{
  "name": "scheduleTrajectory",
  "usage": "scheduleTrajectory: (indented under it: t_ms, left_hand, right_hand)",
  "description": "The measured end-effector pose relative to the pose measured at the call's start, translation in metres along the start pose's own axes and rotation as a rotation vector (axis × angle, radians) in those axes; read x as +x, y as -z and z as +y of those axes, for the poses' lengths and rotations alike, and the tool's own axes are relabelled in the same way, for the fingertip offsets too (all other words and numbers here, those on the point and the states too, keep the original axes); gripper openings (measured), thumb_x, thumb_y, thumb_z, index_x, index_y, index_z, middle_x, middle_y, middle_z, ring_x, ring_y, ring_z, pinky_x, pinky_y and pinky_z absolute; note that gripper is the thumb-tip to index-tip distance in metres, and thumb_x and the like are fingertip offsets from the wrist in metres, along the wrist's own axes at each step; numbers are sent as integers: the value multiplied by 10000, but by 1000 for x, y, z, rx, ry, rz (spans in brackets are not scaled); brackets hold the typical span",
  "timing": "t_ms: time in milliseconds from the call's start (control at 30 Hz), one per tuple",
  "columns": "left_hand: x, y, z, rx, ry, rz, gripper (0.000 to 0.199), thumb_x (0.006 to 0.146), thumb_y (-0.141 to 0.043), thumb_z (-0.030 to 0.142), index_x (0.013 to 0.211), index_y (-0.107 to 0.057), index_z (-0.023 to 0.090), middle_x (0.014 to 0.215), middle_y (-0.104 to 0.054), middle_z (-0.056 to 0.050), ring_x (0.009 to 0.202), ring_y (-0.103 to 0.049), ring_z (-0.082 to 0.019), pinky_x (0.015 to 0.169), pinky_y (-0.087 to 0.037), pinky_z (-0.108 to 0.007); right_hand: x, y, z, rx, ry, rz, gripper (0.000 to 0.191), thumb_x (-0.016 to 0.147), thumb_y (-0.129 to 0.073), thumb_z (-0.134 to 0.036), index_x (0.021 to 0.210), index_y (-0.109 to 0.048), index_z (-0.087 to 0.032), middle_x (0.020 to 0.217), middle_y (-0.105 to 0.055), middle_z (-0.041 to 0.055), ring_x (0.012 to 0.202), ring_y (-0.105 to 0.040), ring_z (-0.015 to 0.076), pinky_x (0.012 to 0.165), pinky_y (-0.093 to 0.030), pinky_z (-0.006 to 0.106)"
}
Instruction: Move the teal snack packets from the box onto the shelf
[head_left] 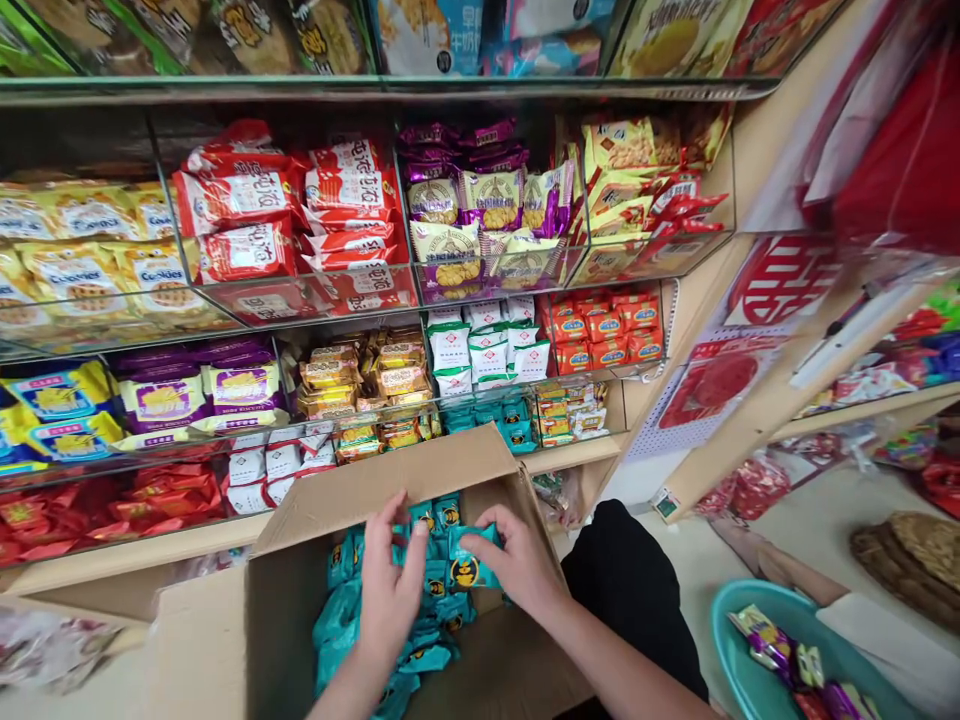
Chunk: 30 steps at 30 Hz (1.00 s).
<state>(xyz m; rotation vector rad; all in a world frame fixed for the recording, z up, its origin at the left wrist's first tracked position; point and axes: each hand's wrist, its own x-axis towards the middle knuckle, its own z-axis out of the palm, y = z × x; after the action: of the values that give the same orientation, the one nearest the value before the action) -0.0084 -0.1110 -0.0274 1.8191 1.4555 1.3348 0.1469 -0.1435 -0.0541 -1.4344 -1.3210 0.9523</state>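
An open cardboard box (382, 468) stands before me with several small teal snack packets (427, 640) piled inside. My right hand (525, 565) pinches one teal packet (471, 560) between thumb and fingers over the pile; a dark and yellow round print shows on it. Just left of it, my left hand (391, 585) is above the packets with thumb and index finger apart. Nothing is seen in its grip, though its other fingers are partly hidden. Similar teal packets (516, 425) sit in a low shelf compartment behind the box.
Glass-fronted shelves (315, 85) of wrapped snacks span the view, including red packs (244, 200) and white-green packs (487, 350). At the lower right is a turquoise basin (731, 640) with several packets, beside another person's arm (795, 575). My dark-clothed knee (626, 590) adjoins the box.
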Motion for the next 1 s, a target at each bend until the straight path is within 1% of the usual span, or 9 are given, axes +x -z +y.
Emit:
scheduleTrajectory:
  t_ms: [100, 167, 233, 333, 400, 533, 667, 800, 1000]
  left_hand:
    - [-33, -12, 15, -219, 340, -74, 380, 779, -442, 496, 950, -549, 175, 767, -562, -21, 685, -541, -146, 599, -452, -253]
    - [-41, -17, 24, -259, 446, -75, 389, 759, -440, 539, 765, -561, 169, 654, -537, -2, 613, -521, -137, 548, -433, -241]
    - [-41, -16, 32, -257, 415, -48, 380, 742, -464, 541, 763, -566, 176, 722, -576, -19, 692, -545, -157, 599, -446, -249]
    - [-36, -11, 39, -221, 319, -122, 375, 714, -526, 502, 909, -579, 186, 877, -615, -43, 818, -564, -188, 704, -460, -279]
    - [-35, -9, 41, -194, 311, -170, 379, 701, -553, 477, 932, -578, 177, 867, -624, -47, 800, -572, -192, 709, -467, -294]
    - [-36, -11, 45, -233, 346, -138, 393, 709, -535, 490, 929, -573, 167, 810, -625, -46, 753, -576, -186, 662, -474, -286]
    - [-34, -11, 47, -251, 333, -190, 369, 735, -511, 480, 938, -582, 180, 823, -619, -34, 788, -567, -173, 704, -456, -274]
    - [-31, -11, 45, -101, 260, -90, 331, 779, -444, 477, 765, -586, 178, 708, -577, -10, 697, -519, -143, 662, -417, -244]
    - [-33, -12, 40, 11, 244, 62, 378, 788, -399, 489, 546, -399, 198, 510, -349, 45, 486, -342, -95, 472, -315, -214]
  right_hand:
    - [-6, 7, -26, 279, 15, 24, 301, 695, -609, -419, 831, -506, -171, 685, -505, -27, 605, -456, 97, 563, -357, 194]
    - [-8, -1, -29, 396, -35, 139, 307, 718, -578, -438, 850, -493, -174, 715, -501, -21, 618, -452, 98, 569, -361, 197]
    - [-9, -12, -24, 442, -87, 207, 297, 754, -524, -465, 798, -488, -173, 672, -474, -23, 605, -434, 100, 551, -352, 199]
    - [-9, -21, -18, 397, -62, 180, 301, 772, -506, -461, 718, -480, -166, 635, -461, -19, 612, -430, 107, 564, -352, 207]
    - [-8, -19, -16, 363, -27, 198, 291, 777, -503, -452, 726, -480, -167, 642, -465, -16, 612, -431, 108, 567, -354, 208]
    - [-6, -9, -17, 366, -56, 322, 330, 817, -422, -474, 663, -400, -183, 584, -377, -37, 542, -370, 95, 497, -315, 197]
    - [-5, -3, -16, 281, -70, 330, 393, 825, -395, -487, 587, -307, -186, 546, -281, -48, 512, -290, 87, 465, -256, 196]
    - [-7, -5, -17, 213, -10, 317, 398, 832, -376, -488, 584, -307, -185, 549, -276, -44, 532, -292, 93, 484, -249, 200]
    - [-10, -8, -21, 213, -11, 335, 386, 842, -360, -486, 596, -305, -194, 562, -292, -37, 539, -312, 100, 499, -279, 207]
